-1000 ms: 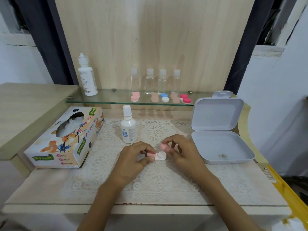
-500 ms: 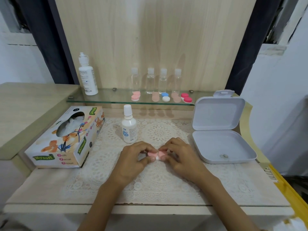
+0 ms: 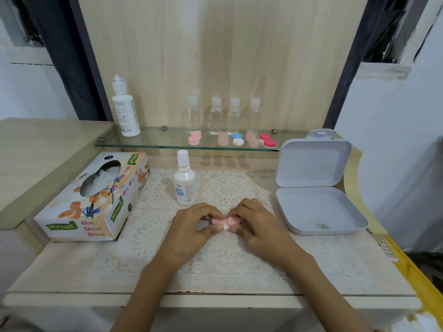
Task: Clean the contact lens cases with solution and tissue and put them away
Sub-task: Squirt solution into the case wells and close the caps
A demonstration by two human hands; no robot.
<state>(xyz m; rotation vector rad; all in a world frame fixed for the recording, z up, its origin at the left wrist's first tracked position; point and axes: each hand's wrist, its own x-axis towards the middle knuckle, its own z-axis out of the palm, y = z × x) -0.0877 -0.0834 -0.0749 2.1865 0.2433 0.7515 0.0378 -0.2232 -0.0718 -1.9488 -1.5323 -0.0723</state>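
Lens case (image 3: 225,223) is held low over the lace mat (image 3: 227,188), mid-tabletop (image 3: 67,267), pinched from both sides. Left hand (image 3: 189,227) is clamped on the left cap and right hand (image 3: 260,226) on the right cap, with fingers curled over the tops and thumbs at the near edge.

Risks:
- A cap could be cross-threaded or left loose if it is twisted under a tilted grip, which would leak later in storage.
- A cap could be dropped if it is slick with solution. It could then snag in the lace or roll off the front edge.
- Solution bottle (image 3: 184,180) stands upright and capped just behind the left knuckles, so it could be tipped by a backward flick.
- Cap seating probably cannot be judged from this view, since the threads are covered by fingers.

Look: two pale pink round caps sit side by side, touching or nearly so. A small wedge of white body is exposed between them at the thumbs. Plastic is smooth and matte, and no droplets can be made out.

Around it: tissue box (image 3: 96,197) lies at left with tissue showing in the slot. White storage box (image 3: 321,212) sits open at right with its lid stood up, and a speck in its base is too small to identify. More cases are lined up on the glass shelf (image 3: 153,142) behind.
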